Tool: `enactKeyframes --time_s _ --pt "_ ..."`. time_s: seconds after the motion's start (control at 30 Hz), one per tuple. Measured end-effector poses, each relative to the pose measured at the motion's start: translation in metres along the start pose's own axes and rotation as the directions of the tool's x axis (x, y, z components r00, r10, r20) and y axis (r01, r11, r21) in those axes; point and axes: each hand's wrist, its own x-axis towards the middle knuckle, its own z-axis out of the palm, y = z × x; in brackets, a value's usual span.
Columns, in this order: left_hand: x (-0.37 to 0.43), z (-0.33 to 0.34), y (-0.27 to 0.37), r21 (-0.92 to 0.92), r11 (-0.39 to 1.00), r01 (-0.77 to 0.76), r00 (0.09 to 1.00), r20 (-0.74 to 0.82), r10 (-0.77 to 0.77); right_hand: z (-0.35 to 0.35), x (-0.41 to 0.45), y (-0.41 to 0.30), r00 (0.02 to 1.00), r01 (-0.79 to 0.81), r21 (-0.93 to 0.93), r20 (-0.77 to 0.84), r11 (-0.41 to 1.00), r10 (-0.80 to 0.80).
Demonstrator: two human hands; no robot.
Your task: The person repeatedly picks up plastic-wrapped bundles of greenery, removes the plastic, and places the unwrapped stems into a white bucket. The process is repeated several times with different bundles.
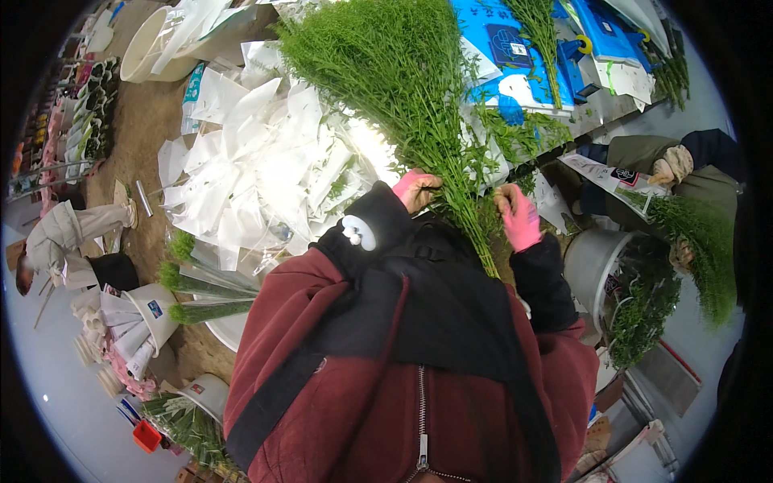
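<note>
A large bunch of feathery green stems [386, 66] lies fanned out before me, its bare stalk ends pointing down towards my body. My left hand [418, 189], in a pink glove with discoloured fingertips, is at the left edge of the stalks with its fingers curled; whether it grips any is unclear. On the right side of the stalks is my right hand [518, 216], gloved in pink too, its fingers bent close together near loose leaves. Anything between those fingers is too small to tell. Stripped leaves [513, 133] lie scattered right of the bunch.
White wrapping sheets [253, 157] are heaped at left. Blue-and-white printed packaging [501, 54] and a blue tape dispenser [577, 63] lie at upper right. A co-worker's gloved hand [671, 166] holds a printed sleeve beside greenery. Buckets [589, 265] stand on both sides; another person is at far left.
</note>
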Motion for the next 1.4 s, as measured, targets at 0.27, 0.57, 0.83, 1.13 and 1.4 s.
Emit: enactKeyframes --time_s 0.27,0.57,0.83,1.13,1.4 --pt "0.006 0.035 0.021 0.805 0.585 -0.094 0.94 -0.123 0.32 0.046 0.001 -0.024 0.939 0.328 -0.264 -0.018 0.907 -0.345" --pt "0.005 0.017 0.012 0.817 0.513 -0.262 0.884 -0.01 0.468 0.015 -0.001 0.031 0.971 -0.02 -0.103 -0.238 0.994 -0.005" --pt "0.03 0.123 0.055 0.587 0.76 0.278 0.749 -0.628 0.211 0.03 -0.053 0.023 0.951 -0.297 -0.125 -0.129 0.947 0.281" --pt "0.007 0.112 0.081 0.563 0.821 0.092 0.689 -0.631 0.356 0.026 -0.058 0.005 0.922 -0.222 0.274 -0.254 0.936 0.293" --pt "0.018 0.051 0.025 -0.093 0.991 -0.095 0.928 -0.368 0.055 0.049 -0.055 0.025 0.94 -0.16 -0.41 0.215 0.898 0.265"
